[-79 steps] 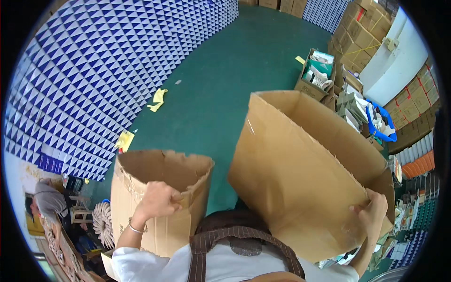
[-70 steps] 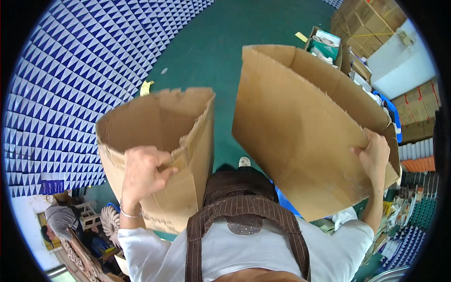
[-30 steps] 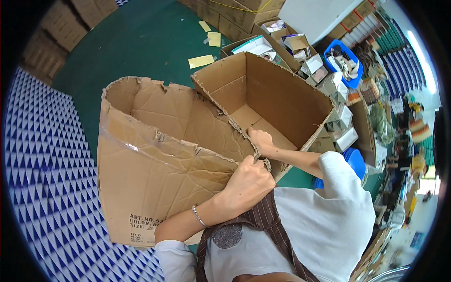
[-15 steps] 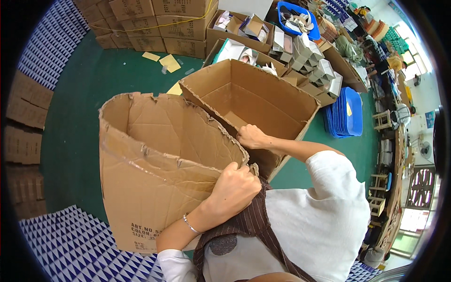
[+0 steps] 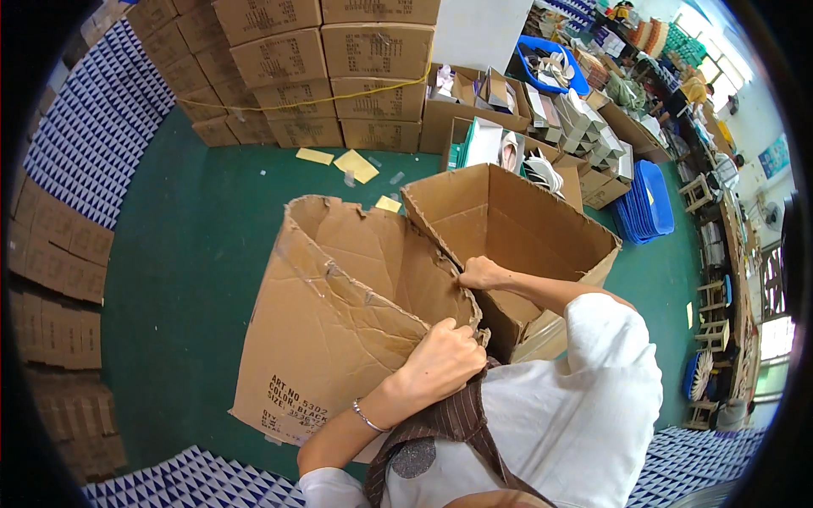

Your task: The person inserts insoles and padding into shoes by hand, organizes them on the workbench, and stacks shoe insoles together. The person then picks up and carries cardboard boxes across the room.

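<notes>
Two large open-topped cardboard boxes stand side by side in front of me. My left hand (image 5: pixel 442 351) is closed over the near rim corner of the left cardboard box (image 5: pixel 313 347), whose top edges are ragged and torn and whose walls are creased. A bracelet circles my left wrist. My right hand (image 5: pixel 487 274) is clenched at the edge where the two boxes meet, its fingers on the left box's rim. The right cardboard box (image 5: pixel 550 220) is tilted beside it; what I see of its inside is bare cardboard. My right forearm passes over its near side.
Stacked cartons (image 5: pixel 330 76) with a yellow strap rise at the back left, more cartons (image 5: pixel 63 254) at far left. Shoe boxes (image 5: pixel 584 127) and a blue basket (image 5: pixel 555 63) of shoes are behind. Blue crates (image 5: pixel 648 203) stand at right. Yellow paper (image 5: pixel 356 166) lies on the green floor.
Both boxes and my hands have shifted right and lower in the picture as the view turned. The left box looks narrower and its printed side shows more. Both hands keep their grip.
</notes>
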The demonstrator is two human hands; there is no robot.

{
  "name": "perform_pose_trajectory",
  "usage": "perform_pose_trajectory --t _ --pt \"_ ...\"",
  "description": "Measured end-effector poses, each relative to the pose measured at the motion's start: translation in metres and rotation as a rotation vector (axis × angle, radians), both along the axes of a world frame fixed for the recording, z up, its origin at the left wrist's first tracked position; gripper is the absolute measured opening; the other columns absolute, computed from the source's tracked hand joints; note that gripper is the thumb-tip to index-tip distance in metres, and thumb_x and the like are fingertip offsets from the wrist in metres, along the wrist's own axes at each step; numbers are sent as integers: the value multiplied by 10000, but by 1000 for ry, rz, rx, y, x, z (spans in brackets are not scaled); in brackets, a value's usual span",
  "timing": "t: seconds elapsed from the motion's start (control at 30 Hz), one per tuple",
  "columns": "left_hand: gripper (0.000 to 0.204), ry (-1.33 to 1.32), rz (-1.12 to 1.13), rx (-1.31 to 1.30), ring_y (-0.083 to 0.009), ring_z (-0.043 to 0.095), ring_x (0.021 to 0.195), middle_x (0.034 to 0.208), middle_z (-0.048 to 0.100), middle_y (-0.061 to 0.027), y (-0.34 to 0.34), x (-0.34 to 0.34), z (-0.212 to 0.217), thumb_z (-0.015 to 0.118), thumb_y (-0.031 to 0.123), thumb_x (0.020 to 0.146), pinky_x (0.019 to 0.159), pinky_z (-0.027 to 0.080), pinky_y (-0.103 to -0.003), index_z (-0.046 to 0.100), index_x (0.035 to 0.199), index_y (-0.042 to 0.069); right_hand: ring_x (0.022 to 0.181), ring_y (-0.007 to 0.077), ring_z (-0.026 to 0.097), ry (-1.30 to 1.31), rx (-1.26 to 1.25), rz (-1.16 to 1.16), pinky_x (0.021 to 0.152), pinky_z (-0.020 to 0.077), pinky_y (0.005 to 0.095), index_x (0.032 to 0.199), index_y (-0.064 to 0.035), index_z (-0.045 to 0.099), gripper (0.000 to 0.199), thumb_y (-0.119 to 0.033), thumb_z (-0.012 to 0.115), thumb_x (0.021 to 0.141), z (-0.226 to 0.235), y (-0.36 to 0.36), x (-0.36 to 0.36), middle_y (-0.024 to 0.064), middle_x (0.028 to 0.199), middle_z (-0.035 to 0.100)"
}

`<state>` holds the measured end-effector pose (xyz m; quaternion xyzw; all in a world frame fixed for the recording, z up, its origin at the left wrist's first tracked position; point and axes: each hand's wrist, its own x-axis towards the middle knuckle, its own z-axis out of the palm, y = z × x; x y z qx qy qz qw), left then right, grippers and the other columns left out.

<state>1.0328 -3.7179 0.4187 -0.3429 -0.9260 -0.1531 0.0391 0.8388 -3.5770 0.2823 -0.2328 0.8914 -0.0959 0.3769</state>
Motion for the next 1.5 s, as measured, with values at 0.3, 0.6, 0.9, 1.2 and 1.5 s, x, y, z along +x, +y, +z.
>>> perform_pose_trajectory --t 0.3,0.6,0.9,1.2,1.5 --pt "225 79 300 299 -194 636 927 982 686 -103 -216 139 98 679 168 825 816 491 -373 711 996 26 862 436 690 240 -185 9 768 556 515 997 -6 698 397 -367 614 857 -5 -104 135 273 876 695" --pt "351 630 -2 1614 -257 634 892 1065 624 -129 -437 307 190 692 155 905 728 544 -352 632 1213 -3 841 389 717 236 -9 135 782 559 448 928 -70 786 274 -294 724 784 -34 -310 181 256 836 705" --pt "282 977 229 1419 -268 642 888 1004 631 -130 -659 421 182 695 110 890 714 540 -346 654 1154 23 727 372 721 258 -136 425 675 541 458 764 42 725 282 -239 708 787 -48 -644 217 267 716 670" --pt "223 1485 742 886 -279 649 884 942 637 -131 -849 626 146 698 65 874 700 536 -339 676 1095 48 688 177 676 195 -257 553 670 525 371 844 64 734 229 -148 738 756 8 -993 339 192 704 710" --pt "231 534 3013 816 -304 671 938 1004 698 -159 -926 894 -124 560 -3 911 812 529 -412 673 1109 35 690 241 690 214 -450 664 668 522 400 858 45 749 181 -122 689 827 34 -1268 543 203 709 705"
